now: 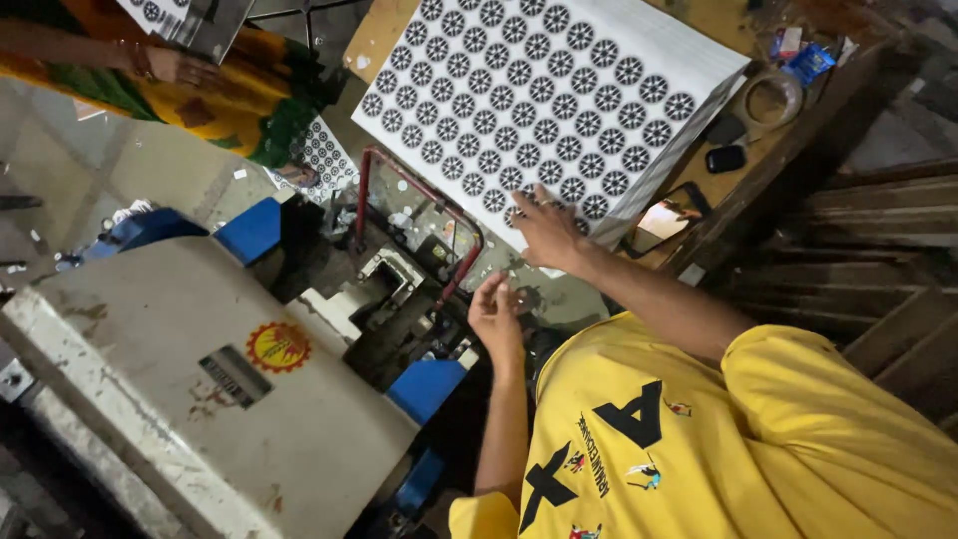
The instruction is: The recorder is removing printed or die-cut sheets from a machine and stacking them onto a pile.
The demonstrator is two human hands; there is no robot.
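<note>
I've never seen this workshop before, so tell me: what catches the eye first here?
The stack of white sheets printed with rows of black round patterns fills the top centre, and one hand rests on its near edge. Below left sits a big, worn grey machine with a red guard rail, the other hand raised beside it. At the upper left, another person in yellow and green cloth holds a similar sheet.

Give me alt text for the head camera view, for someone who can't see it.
A person in a yellow shirt rests one hand on a stack of white sheets printed with black round patterns, the other hand raised beside a grey press machine. Another person in yellow and green sits at the top left, holding similar sheets.
</note>
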